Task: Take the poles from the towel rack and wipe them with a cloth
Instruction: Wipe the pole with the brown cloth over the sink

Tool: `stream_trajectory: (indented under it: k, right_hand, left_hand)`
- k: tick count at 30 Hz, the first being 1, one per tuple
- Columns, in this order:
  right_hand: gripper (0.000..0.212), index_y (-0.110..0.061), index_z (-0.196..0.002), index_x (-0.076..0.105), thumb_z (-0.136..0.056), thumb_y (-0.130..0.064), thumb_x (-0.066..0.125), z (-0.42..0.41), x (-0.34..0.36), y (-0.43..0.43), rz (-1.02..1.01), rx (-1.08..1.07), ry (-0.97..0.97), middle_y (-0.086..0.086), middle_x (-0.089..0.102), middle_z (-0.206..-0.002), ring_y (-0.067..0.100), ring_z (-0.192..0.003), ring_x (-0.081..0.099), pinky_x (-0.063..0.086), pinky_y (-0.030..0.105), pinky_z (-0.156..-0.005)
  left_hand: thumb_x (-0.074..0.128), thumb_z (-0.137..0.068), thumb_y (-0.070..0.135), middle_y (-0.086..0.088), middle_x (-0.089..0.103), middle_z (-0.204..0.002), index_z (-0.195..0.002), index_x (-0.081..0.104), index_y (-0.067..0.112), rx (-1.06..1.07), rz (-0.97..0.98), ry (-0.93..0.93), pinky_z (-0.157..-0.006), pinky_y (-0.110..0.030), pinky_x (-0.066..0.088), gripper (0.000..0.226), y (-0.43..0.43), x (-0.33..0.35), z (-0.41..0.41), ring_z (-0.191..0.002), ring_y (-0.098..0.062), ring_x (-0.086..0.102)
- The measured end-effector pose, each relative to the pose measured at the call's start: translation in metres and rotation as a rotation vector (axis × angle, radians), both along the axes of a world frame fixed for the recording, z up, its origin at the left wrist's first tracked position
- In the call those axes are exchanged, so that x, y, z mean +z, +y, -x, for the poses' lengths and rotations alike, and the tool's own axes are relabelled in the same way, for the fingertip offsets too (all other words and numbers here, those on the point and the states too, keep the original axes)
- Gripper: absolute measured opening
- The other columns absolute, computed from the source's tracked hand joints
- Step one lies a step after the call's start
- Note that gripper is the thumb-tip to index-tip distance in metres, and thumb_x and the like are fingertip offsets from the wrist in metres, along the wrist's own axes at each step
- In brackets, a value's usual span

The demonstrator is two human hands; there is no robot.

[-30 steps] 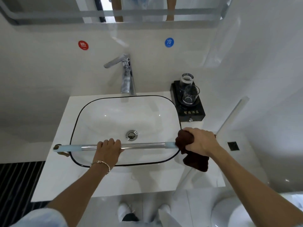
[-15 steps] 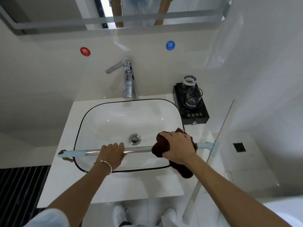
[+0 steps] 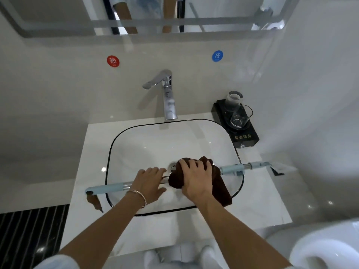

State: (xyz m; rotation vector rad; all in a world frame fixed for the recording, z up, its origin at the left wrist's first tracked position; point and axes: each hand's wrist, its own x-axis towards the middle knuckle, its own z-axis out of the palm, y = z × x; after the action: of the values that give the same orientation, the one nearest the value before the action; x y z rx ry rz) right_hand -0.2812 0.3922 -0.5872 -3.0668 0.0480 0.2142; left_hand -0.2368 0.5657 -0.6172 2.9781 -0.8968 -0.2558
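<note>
As the pole [image 3: 105, 189] spans the sink [image 3: 145, 148] from side to side, the left hand [image 3: 150, 183] grips its bare metal middle, fingers curled over the top. Just beside it, the right hand [image 3: 194, 180] clasps a dark brown cloth [image 3: 221, 189] wrapped round the pole, palm down, both forearms extended forward.

Pale glossy walls [image 3: 58, 105], a mirror [image 3: 174, 14] far above, white tabletop [image 3: 258, 206], dark striped floor [image 3: 29, 235] near left.

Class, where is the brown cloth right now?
In the head view, the brown cloth is wrapped round the pole over the sink, under the right hand, beside the left hand.
</note>
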Motion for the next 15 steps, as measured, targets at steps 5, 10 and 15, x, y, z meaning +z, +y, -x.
stream_trajectory:
  k: [5,10,15]
  right_hand:
    - [0.069,-0.027,-0.119,0.055,-0.054,-0.029,0.078,0.003,-0.01,0.005,0.025,-0.058,-0.117,-0.001,0.063,-0.102,0.025,-0.098,0.059,0.038,0.052,-0.1]
    - [0.063,-0.031,-0.11,0.058,-0.051,-0.039,0.077,-0.003,-0.015,0.003,0.038,-0.08,-0.179,-0.005,0.066,-0.093,0.023,-0.087,0.061,0.044,0.049,-0.09]
    - [0.054,-0.031,-0.11,0.06,-0.062,-0.051,0.07,-0.009,-0.016,0.01,0.052,-0.068,-0.14,-0.006,0.068,-0.098,0.025,-0.088,0.061,0.04,0.045,-0.087]
  left_hand:
    - [0.089,-0.044,0.045,-0.001,0.065,-0.079,-0.098,0.066,0.016,0.169,0.043,-0.209,-0.069,-0.043,0.05,0.065,0.081,-0.007,0.009,-0.069,-0.026,0.064]
    - [0.09,-0.043,0.027,-0.001,0.061,-0.074,-0.089,0.066,0.015,0.207,0.055,-0.234,-0.064,-0.041,0.047,0.053,0.111,-0.014,0.019,-0.064,-0.025,0.06]
    - [0.087,-0.046,0.03,0.002,0.06,-0.066,-0.081,0.061,0.018,0.121,-0.011,-0.126,-0.058,-0.032,0.045,0.045,0.111,-0.005,0.003,-0.056,-0.022,0.059]
